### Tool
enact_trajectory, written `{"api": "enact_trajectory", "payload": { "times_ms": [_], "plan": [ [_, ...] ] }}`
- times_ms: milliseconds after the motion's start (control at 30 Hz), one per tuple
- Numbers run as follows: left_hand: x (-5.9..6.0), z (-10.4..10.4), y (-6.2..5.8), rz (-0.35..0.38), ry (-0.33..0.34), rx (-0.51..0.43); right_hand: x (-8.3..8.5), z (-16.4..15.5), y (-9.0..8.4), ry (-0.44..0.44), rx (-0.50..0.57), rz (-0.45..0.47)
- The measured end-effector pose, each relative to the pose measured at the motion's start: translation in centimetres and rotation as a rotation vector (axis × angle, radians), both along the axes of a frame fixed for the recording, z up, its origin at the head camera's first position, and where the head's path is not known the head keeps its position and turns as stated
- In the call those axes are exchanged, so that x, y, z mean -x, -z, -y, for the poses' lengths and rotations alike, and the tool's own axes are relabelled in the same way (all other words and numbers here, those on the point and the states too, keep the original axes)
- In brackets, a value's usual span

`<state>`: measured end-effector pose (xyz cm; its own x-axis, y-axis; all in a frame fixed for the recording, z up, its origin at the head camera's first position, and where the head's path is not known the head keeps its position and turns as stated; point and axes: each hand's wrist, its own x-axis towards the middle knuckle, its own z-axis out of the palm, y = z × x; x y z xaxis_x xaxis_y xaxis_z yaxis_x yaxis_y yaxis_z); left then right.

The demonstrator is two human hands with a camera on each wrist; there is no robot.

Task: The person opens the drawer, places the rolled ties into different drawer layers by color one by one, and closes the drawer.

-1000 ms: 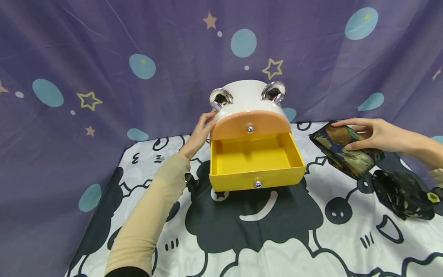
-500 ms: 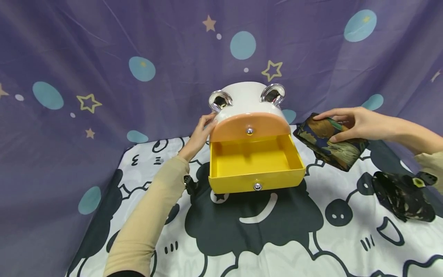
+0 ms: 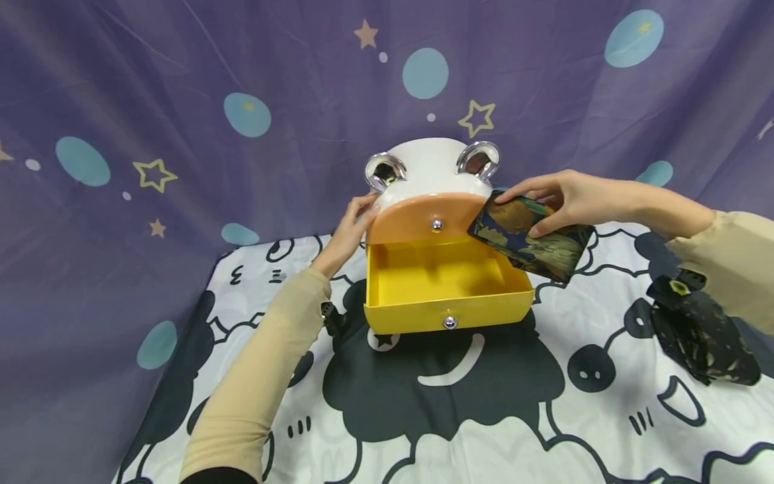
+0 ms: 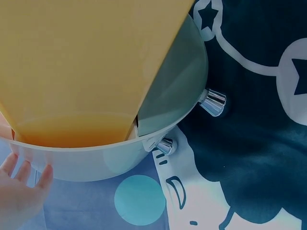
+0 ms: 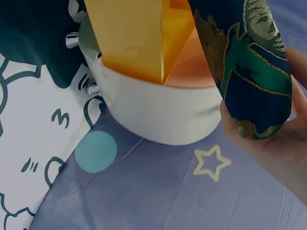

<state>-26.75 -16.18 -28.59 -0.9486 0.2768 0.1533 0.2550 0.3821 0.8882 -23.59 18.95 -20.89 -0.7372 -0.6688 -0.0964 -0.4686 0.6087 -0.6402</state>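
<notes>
Right now the right hand (image 3: 571, 198) pinches a folded dark patterned cloth (image 3: 529, 235) over the open yellow plastic drawer (image 3: 444, 286), left hand (image 3: 351, 232) flat against the white animal-shaped box (image 3: 429, 168); the cloth's corner could snag the drawer's rim.

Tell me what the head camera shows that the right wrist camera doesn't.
Only the head view shows the inside of the open yellow drawer, the left hand touching the white animal-shaped drawer box at its side, the chrome ears, and a second dark folded cloth lying on the tablecloth. Only the right wrist view shows the box's underside. Both show the right hand gripping the patterned folded cloth beside the box, above the drawer's right edge.
</notes>
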Motion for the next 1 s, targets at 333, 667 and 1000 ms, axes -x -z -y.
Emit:
{"api": "enact_trajectory", "payload": {
  "times_ms": [333,667,1000],
  "plan": [
    [1.3,0.3,1.1,-0.019,-0.012,-0.007,1.0,2.5,-0.8,-0.113,-0.003,0.008],
    [1.3,0.3,1.3,-0.019,-0.013,0.003,1.8,5.0,-0.2,-0.264,0.024,0.005],
    [1.3,0.2,1.3,-0.029,-0.015,0.001,1.7,7.6,0.0,-0.372,0.021,0.035]
  ]
}}
